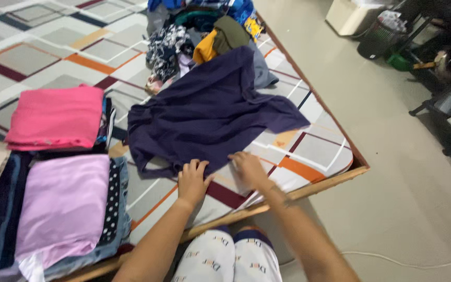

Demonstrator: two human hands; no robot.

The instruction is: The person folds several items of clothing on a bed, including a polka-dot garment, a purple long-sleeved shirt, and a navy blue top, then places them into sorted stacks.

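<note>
A dark purple shirt [210,109] lies spread flat on a mattress with a geometric-patterned sheet [309,156]. My left hand [191,180] rests palm down on the shirt's near hem, fingers apart. My right hand [247,166], slightly blurred, lies flat at the hem's right part, touching the cloth. Neither hand has the fabric pinched or lifted.
Folded stacks sit at the left: a pink one [56,117], a lilac one [63,206] on dotted and denim pieces. A heap of unfolded clothes [199,36] lies beyond the shirt. The mattress edge [288,196] runs by my knees; a bin [379,36] stands on the floor, right.
</note>
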